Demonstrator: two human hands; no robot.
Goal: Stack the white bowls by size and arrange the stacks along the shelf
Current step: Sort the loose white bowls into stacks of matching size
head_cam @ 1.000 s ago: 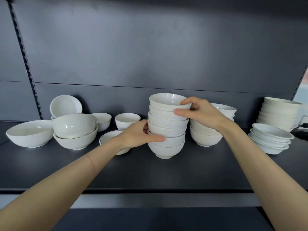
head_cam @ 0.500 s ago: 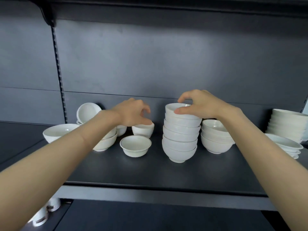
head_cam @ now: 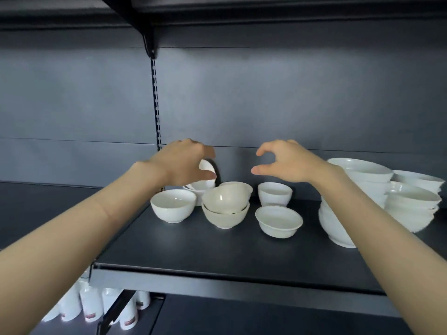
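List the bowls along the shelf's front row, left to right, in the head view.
single bowl → nested pair of bowls → shallow bowl → tall stack → right-hand stack. The bowls behind overlap these, so they are left out.

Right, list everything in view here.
shelf: one, dark grey, spanning the view.
slotted rail: one, black, back wall.
lone bowl: one, white, shelf's left end.
nested bowls: two, white, centre, upper tilted.
deep bowl: one, white, behind, right of centre.
shallow bowl: one, white, before it.
back bowls: count unclear, white, by the rail.
tall stack: count unclear, white, right.
far stacks: blurred, white, right edge.
labelled containers: several, white, below shelf.
left hand: one, bare, above bowls, empty.
right hand: one, bare, above bowls, empty.
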